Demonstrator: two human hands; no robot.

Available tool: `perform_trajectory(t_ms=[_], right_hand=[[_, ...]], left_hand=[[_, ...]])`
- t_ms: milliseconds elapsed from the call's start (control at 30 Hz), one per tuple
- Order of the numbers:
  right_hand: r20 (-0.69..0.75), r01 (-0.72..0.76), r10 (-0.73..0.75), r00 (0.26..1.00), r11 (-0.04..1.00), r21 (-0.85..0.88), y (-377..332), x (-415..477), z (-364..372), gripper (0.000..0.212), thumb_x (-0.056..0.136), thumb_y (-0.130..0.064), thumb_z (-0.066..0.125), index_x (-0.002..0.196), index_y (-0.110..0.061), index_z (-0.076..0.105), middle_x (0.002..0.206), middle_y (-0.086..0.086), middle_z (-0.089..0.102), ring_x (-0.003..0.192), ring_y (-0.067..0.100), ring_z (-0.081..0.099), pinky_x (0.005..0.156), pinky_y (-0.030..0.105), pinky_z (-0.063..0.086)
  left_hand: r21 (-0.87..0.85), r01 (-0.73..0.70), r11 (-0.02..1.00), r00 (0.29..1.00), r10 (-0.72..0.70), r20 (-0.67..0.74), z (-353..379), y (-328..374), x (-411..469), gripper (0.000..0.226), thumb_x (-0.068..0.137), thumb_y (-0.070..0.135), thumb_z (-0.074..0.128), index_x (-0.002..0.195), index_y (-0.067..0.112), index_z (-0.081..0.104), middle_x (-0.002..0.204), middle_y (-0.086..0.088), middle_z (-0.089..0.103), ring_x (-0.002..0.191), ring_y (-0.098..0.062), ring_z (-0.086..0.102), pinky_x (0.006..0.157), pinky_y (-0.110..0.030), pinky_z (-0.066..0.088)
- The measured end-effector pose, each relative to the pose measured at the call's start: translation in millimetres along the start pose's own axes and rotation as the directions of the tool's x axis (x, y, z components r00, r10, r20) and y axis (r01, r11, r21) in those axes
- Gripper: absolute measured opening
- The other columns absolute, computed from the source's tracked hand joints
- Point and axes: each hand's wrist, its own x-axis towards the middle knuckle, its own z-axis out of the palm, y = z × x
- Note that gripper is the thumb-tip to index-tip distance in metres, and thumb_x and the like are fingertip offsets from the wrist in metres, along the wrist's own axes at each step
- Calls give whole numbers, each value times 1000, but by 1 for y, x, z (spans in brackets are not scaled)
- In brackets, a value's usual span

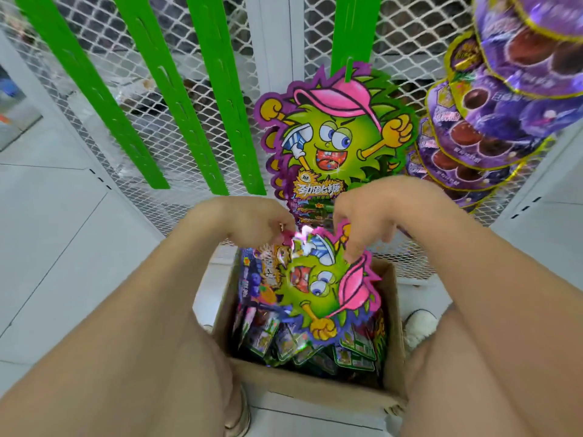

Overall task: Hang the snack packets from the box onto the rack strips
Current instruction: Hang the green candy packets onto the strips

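Note:
Over the open cardboard box [396, 316] I hold a snack packet [318, 288] printed with a green cartoon creature in a pink cap, turned upside down. My left hand [252, 222] pinches its top left edge and my right hand [372, 216] pinches its top right edge. Several more packets [315, 345] lie inside the box. An identical packet [334, 130] hangs upright from a green rack strip [353, 29] just above my hands. Three bare green strips [195, 99] hang to the left.
White wire mesh [407, 36] backs the strips. A column of purple round snack packs [492, 121] hangs at the right. My shoes [418, 326] stand beside the box on the white floor [47, 231].

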Motion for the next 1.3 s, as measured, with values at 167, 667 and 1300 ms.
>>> perform_trajectory(t_ms=[167,667,1300], right_hand=[[-139,-30,81,987,942,335,30,-23,-2,20,86,-15,83,79,-5,67,74,9,78,54,10,73,49,22,56],[-720,370,-51,692,882,293,28,-41,15,11,86,-28,84,94,-21,82,63,-7,69,63,-1,65,66,8,47],[-630,406,-176,756,881,241,-45,7,2,25,93,-14,72,115,-26,74,81,-7,73,68,-11,59,68,8,35]], left_hand=[[-188,-45,981,975,2,-223,-9,-8,-10,25,106,13,58,86,29,57,60,10,46,61,-16,40,65,-32,34],[-494,140,858,448,-500,-741,-11,-8,-4,30,89,9,71,113,1,55,110,-17,63,108,-39,62,76,-38,42],[-585,-30,811,786,-342,-515,-22,-51,-36,37,91,38,80,76,7,69,70,-8,78,68,-17,79,71,-34,64]])
